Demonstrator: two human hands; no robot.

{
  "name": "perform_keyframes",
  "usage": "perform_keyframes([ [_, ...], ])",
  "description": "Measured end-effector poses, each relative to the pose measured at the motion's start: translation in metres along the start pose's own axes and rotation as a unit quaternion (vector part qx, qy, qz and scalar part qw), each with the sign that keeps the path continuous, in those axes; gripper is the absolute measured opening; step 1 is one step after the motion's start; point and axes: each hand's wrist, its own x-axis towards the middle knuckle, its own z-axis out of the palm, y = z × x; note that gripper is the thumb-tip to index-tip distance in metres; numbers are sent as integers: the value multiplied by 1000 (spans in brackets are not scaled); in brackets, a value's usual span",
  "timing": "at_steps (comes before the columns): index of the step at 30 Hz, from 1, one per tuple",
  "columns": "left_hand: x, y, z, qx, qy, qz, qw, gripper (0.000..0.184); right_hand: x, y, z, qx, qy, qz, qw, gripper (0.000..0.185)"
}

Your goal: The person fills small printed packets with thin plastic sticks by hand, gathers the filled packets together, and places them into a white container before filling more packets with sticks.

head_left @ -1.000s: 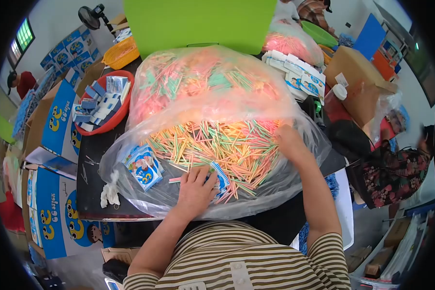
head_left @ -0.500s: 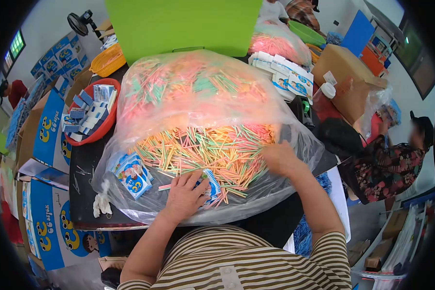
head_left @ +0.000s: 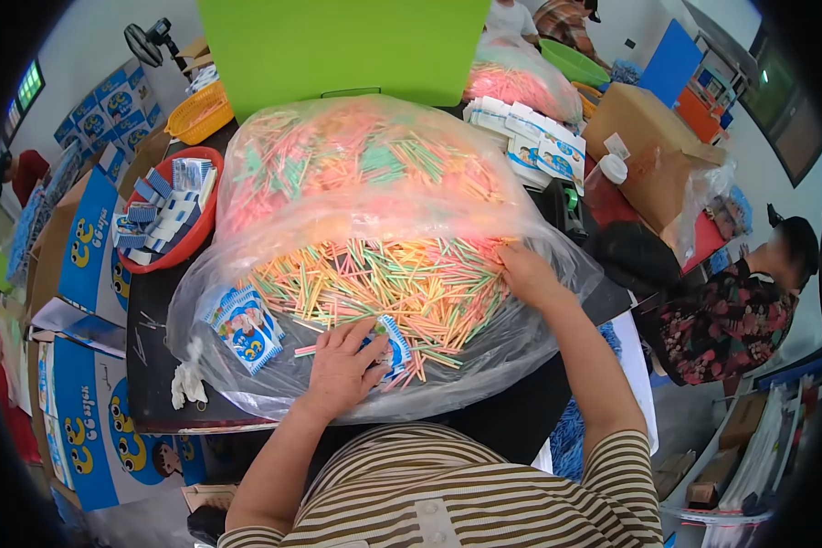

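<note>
A big clear plastic bag (head_left: pixel 511 374) lies on its side, its mouth toward me, full of thin pink, yellow, orange and green sticks (head_left: pixel 374 283). My left hand (head_left: pixel 345 365) rests at the front of the pile, its fingers closed over a small blue-and-white packet (head_left: pixel 393 352). Pink stick ends show to the left of that hand and below the packet. At the pile's right edge, my right hand (head_left: pixel 530 276) has its bent fingertips together on some sticks, partly hidden. More printed packets (head_left: pixel 248 331) lie stacked on the plastic to the left.
A red basin (head_left: pixel 212 205) of folded packets stands left, with a yellow basket (head_left: pixel 198 114) behind. A green panel (head_left: pixel 338 46) rises at the back. A tape dispenser (head_left: pixel 566 208) and white boxes (head_left: pixel 557 151) are right. A co-worker (head_left: pixel 731 310) sits far right.
My right hand has moved up a little along the pile's right edge, its fingertips now at the sticks. My left hand stays on the packet. The view has shifted slightly.
</note>
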Motion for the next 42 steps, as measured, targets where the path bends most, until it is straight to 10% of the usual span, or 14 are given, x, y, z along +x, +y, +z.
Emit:
perform_keyframes([
  [15,0,0,0,-2,14,-6,1000,46,24,1,8,-30,-84,-3,996,17],
  [20,0,0,0,-1,12,-8,1000,46,26,-10,2,77,93,-166,979,23],
  [23,1,1,1,-1,7,-12,1000,45,19,-12,-33,120,-91,-15,988,22],
  [32,1,1,0,5,6,-14,1000,47,23,8,2,-87,-113,-41,989,19],
  [42,0,-1,2,-4,-1,-15,1000,46,28,21,-6,-20,-87,-84,992,7],
])
